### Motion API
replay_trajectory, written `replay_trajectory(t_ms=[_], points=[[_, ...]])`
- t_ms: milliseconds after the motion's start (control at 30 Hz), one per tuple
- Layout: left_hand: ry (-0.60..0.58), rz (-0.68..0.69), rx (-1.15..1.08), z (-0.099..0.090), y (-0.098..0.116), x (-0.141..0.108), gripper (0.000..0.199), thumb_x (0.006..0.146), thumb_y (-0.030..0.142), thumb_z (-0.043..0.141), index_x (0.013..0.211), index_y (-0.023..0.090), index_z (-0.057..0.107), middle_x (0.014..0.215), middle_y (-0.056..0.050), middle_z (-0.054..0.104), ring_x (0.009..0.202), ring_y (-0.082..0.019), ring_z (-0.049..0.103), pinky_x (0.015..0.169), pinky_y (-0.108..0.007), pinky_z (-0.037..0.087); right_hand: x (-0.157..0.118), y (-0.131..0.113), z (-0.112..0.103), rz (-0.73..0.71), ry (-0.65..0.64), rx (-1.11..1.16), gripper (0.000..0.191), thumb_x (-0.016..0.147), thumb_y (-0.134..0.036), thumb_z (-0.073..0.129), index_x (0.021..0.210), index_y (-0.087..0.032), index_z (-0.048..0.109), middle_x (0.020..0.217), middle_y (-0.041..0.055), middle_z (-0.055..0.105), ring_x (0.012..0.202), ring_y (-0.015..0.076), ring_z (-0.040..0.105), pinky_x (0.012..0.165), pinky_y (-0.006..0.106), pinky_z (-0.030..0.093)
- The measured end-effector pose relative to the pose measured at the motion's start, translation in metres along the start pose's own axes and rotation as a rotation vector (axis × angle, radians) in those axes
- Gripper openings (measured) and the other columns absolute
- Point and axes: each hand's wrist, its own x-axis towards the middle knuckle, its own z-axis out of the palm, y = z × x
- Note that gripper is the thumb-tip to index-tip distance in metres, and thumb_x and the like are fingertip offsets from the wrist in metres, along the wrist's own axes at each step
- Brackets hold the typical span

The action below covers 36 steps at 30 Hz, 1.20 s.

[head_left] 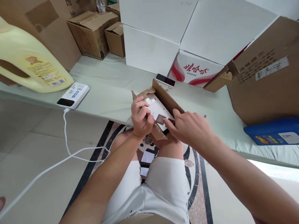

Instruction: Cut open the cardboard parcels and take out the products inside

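Note:
An open cardboard box (167,96) rests tilted over my knees at the table's front edge. My left hand (141,119) is closed around its left wall, fingers curled over the rim. Inside lies a flat white panel or sheet (155,107) with small marks. A small dark square piece (160,119) sits on that white surface. My right hand (187,126) reaches in from the right, its thumb tip at the edge of the dark square and its index finger bent near the box's right wall. What lies between these fingers is partly hidden.
On the pale-green table (100,77) are a yellow jug (32,59), a white device (73,95) with a cable (66,133), and a black-topped white device (165,80). White cartons (149,46) and brown boxes (93,31) stand behind. A blue container (273,132) lies right.

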Motion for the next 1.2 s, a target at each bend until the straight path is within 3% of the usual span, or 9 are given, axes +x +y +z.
replay_trajectory(t_ms=[167, 367, 500, 600, 733, 867, 967, 1100, 1200], points=[[-0.003, 0.021, 0.064, 0.001, 0.002, 0.0, 0.018, 0.091, 0.033, 0.041, 0.074, 0.025, 0.045, 0.09, -0.008, 0.057, 0.113, -0.028, 0.059, 0.104, -0.055, 0.053, 0.014, -0.007, 0.001, 0.076, -0.101, -0.105, 0.063, 0.09, -0.077, 0.046, 0.089, -0.017, 0.068, 0.062, 0.0123, 0.062, 0.063, 0.0278, 0.065, 0.066, 0.039, 0.037], [-0.09, -0.026, 0.1, 0.002, 0.004, 0.003, 0.012, 0.084, 0.031, 0.049, 0.073, 0.025, 0.048, 0.09, -0.008, 0.058, 0.119, -0.031, 0.058, 0.107, -0.056, 0.05, 0.013, -0.002, 0.016, 0.03, -0.067, -0.177, 0.043, 0.079, -0.056, 0.074, 0.093, -0.017, 0.062, 0.081, 0.0178, 0.071, 0.075, 0.0303, 0.068, 0.067, 0.038, 0.035], [-0.08, 0.016, 0.104, 0.003, 0.005, 0.006, 0.013, 0.086, 0.031, 0.048, 0.075, 0.025, 0.048, 0.091, -0.008, 0.059, 0.116, -0.03, 0.059, 0.107, -0.052, 0.05, 0.008, 0.009, 0.028, 0.107, 0.047, -0.021, 0.039, 0.079, -0.057, 0.067, 0.086, -0.022, 0.053, 0.086, 0.0161, 0.07, 0.093, 0.0354, 0.064, 0.071, 0.04, 0.039], [-0.135, 0.037, 0.1, 0.0, 0.0, 0.008, 0.009, 0.085, 0.032, 0.048, 0.078, 0.026, 0.05, 0.094, -0.009, 0.061, 0.117, -0.031, 0.059, 0.109, -0.053, 0.049, -0.001, 0.024, 0.03, 0.185, 0.108, 0.247, 0.039, 0.073, -0.055, 0.064, 0.091, -0.023, 0.05, 0.086, 0.0107, 0.068, 0.085, 0.0307, 0.061, 0.068, 0.038, 0.042], [-0.306, 0.067, 0.07, -0.015, -0.01, 0.009, 0.017, 0.079, 0.033, 0.051, 0.09, 0.026, 0.06, 0.104, -0.011, 0.064, 0.123, -0.034, 0.056, 0.113, -0.057, 0.044, -0.025, 0.055, 0.022, 0.277, 0.419, 0.618, 0.051, 0.067, -0.054, 0.062, 0.108, -0.024, 0.056, 0.094, 0.009, 0.067, 0.082, 0.0278, 0.061, 0.07, 0.041, 0.048], [-0.382, 0.105, 0.048, -0.033, -0.016, 0.012, 0.021, 0.082, 0.031, 0.057, 0.1, 0.027, 0.066, 0.112, -0.01, 0.065, 0.131, -0.035, 0.052, 0.113, -0.057, 0.044, -0.058, 0.09, 0.021, 0.33, 0.723, 0.86, 0.065, 0.083, -0.062, 0.032, 0.134, -0.029, 0.056, 0.107, 0.0126, 0.066, 0.1, 0.0345, 0.066, 0.081, 0.052, 0.052], [-0.434, 0.107, 0.092, -0.037, -0.021, 0.019, 0.014, 0.089, 0.033, 0.059, 0.1, 0.029, 0.067, 0.11, -0.009, 0.066, 0.129, -0.034, 0.053, 0.11, -0.054, 0.043, -0.083, 0.109, 0.046, 0.514, 0.758, 1.089, 0.064, 0.085, -0.056, 0.028, 0.139, -0.035, 0.055, 0.108, 0.012, 0.066, 0.1, 0.0349, 0.069, 0.079, 0.056, 0.055], [-0.383, 0.046, 0.228, -0.029, -0.039, 0.045, 0.016, 0.095, 0.044, 0.059, 0.096, 0.03, 0.066, 0.106, -0.009, 0.068, 0.12, -0.034, 0.056, 0.104, -0.055, 0.041, -0.111, 0.114, 0.103, 0.877, 0.806, 1.425, 0.036, 0.078, -0.049, 0.051, 0.108, -0.032, 0.062, 0.102, 0.0054, 0.067, 0.085, 0.0251, 0.07, 0.081, 0.051, 0.06], [-0.291, -0.009, 0.299, -0.017, -0.061, 0.077, 0.022, 0.094, 0.051, 0.061, 0.091, 0.029, 0.064, 0.107, -0.01, 0.067, 0.116, -0.036, 0.054, 0.103, -0.058, 0.038, -0.125, 0.102, 0.129, 0.927, 0.795, 1.578, 0.03, 0.074, -0.044, 0.066, 0.098, -0.028, 0.057, 0.101, 0.0016, 0.067, 0.088, 0.0197, 0.069, 0.089, 0.044, 0.06]])
